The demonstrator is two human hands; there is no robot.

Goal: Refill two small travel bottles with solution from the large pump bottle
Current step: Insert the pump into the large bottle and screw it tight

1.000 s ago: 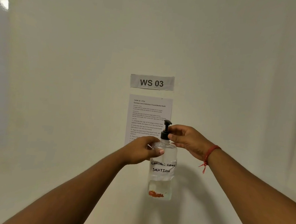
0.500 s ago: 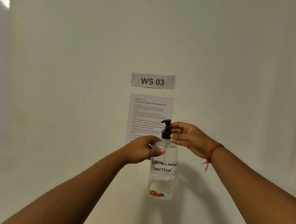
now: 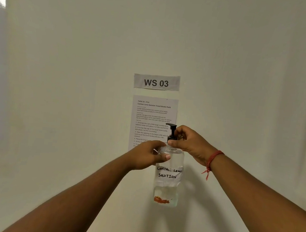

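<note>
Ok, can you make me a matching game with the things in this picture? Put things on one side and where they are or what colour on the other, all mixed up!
Things:
1. pump top
2. left hand
3. wrist thread
4. WS 03 sign

Clues:
A. red, tied on the right arm
B. stuck on the wall, above the printed sheet
C. black, pinched at its collar by the right hand
D. wrapped round the shoulder of the clear pump bottle

Pairs: 1-C, 2-D, 3-A, 4-B
</note>
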